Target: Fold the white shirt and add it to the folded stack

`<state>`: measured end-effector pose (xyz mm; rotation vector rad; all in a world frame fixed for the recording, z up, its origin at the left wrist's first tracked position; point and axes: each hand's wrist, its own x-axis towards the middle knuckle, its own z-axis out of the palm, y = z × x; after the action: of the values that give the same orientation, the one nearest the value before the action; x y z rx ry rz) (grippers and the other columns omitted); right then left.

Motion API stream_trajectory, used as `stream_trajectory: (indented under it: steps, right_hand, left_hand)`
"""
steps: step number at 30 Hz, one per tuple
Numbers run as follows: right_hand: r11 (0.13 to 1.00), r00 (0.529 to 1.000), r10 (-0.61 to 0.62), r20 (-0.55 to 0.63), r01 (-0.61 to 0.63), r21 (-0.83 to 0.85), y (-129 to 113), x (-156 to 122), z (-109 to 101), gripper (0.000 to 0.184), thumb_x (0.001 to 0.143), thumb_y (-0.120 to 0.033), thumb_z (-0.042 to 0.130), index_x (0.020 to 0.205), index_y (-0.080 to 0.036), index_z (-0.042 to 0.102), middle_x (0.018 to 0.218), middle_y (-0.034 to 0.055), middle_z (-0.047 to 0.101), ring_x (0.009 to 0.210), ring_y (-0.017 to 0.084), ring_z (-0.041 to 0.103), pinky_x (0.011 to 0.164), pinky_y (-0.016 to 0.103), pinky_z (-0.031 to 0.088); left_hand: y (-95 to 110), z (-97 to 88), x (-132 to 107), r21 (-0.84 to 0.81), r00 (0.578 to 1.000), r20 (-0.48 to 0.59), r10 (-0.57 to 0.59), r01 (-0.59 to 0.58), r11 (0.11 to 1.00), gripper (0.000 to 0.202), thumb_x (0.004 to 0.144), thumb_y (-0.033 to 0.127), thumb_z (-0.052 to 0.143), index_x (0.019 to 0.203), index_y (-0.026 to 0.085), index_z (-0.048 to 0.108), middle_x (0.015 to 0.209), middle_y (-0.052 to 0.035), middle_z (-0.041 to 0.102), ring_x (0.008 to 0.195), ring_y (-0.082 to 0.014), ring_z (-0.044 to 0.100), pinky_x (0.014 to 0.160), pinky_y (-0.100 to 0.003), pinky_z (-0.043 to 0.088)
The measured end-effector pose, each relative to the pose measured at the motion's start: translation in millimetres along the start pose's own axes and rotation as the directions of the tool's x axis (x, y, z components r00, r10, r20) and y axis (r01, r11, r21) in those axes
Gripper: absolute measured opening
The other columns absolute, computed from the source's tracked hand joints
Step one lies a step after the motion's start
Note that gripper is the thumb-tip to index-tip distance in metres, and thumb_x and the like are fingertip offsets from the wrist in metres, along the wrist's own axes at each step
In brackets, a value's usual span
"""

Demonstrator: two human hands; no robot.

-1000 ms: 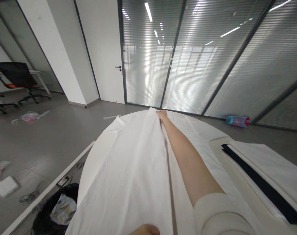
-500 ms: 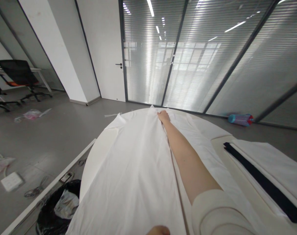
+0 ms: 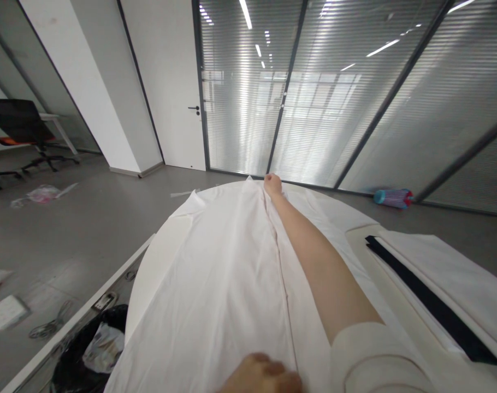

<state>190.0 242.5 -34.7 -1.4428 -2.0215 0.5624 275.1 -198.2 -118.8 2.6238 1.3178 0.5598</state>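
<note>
A white shirt [image 3: 232, 262] lies spread over a round white table [image 3: 150, 278], its front opening running lengthwise toward me. At the far end, by the collar area, my right hand [image 3: 273, 184] is closed in a fist at the top of the front edge; the cloth inside its fingers is mostly hidden. My left hand [image 3: 260, 376] is low in the picture, close to me, slightly blurred, with fingers curled on the near part of the shirt beside the same edge. Its fingertips are partly out of sight.
Folded white cloth [image 3: 445, 267] and a dark navy strip [image 3: 429, 300] lie on the right of the table. Below left stand a black-lined bin [image 3: 68, 349] and a white rail [image 3: 88, 305]. A blue-red bundle [image 3: 394, 198] sits by the glass wall.
My right hand has risen slightly at the far end of the shirt. My left hand has come further into view from below. The front edge now looks more wrinkled.
</note>
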Motion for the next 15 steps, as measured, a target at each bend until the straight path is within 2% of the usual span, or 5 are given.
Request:
stream_trajectory:
  steps: [3, 5, 7, 10, 15]
  right_hand:
    - [0.973, 0.978, -0.196, 0.069, 0.202, -0.109, -5, -15, 9, 0.044, 0.104, -0.042, 0.037, 0.135, -0.020, 0.059, 0.150, 0.0123, 0.049, 0.139, 0.027, 0.042, 0.115, 0.041, 0.031]
    - [0.922, 0.938, -0.281, 0.202, 0.323, -0.215, -7, -28, 23, 0.059, 0.103, -0.053, 0.035, 0.147, -0.016, 0.048, 0.161, 0.0152, 0.032, 0.147, 0.032, 0.028, 0.119, 0.049, 0.022]
    - [0.890, 0.911, -0.264, 0.317, 0.357, -0.283, -7, -38, 37, 0.074, 0.102, -0.061, 0.028, 0.155, -0.010, 0.034, 0.166, 0.0178, 0.016, 0.152, 0.034, 0.015, 0.120, 0.053, 0.015]
    - [0.879, 0.901, -0.216, 0.376, 0.347, -0.326, -6, -42, 53, 0.084, 0.099, -0.068, 0.023, 0.160, -0.009, 0.021, 0.167, 0.0172, 0.007, 0.154, 0.033, 0.004, 0.121, 0.055, 0.005]
    - [0.868, 0.894, -0.207, 0.397, 0.355, -0.346, -5, -39, 58, 0.086, 0.098, -0.069, 0.021, 0.161, -0.010, 0.017, 0.167, 0.0155, 0.005, 0.154, 0.031, 0.002, 0.121, 0.055, 0.002]
  left_hand:
    - [-10, -55.7, 3, 0.069, 0.995, -0.100, 0.015, -0.008, 0.998, 0.049, 0.096, 0.063, 0.048, 0.110, 0.018, 0.063, 0.102, -0.0079, 0.071, 0.094, -0.0212, 0.068, 0.081, -0.032, 0.051]
    - [-17, -71.7, 2, 0.156, 0.996, -0.084, 0.031, -0.017, 0.988, 0.068, 0.093, 0.069, 0.047, 0.136, 0.016, 0.053, 0.135, -0.0156, 0.060, 0.128, -0.0311, 0.054, 0.103, -0.044, 0.044]
    - [-22, -65.5, -1, 0.274, 0.994, -0.087, 0.062, -0.036, 0.961, 0.068, 0.096, 0.060, 0.049, 0.148, 0.017, 0.042, 0.152, -0.0168, 0.046, 0.142, -0.0364, 0.038, 0.114, -0.053, 0.032]
    - [-25, -37.8, -8, 0.391, 0.987, -0.130, 0.098, -0.040, 0.919, 0.063, 0.098, 0.044, 0.054, 0.154, 0.023, 0.035, 0.159, -0.0154, 0.035, 0.146, -0.0397, 0.030, 0.118, -0.060, 0.021]
    - [-22, -25.9, -13, 0.410, 0.986, -0.126, 0.113, -0.052, 0.910, 0.069, 0.097, 0.052, 0.051, 0.158, 0.026, 0.029, 0.163, -0.0144, 0.028, 0.148, -0.0428, 0.025, 0.118, -0.063, 0.016]
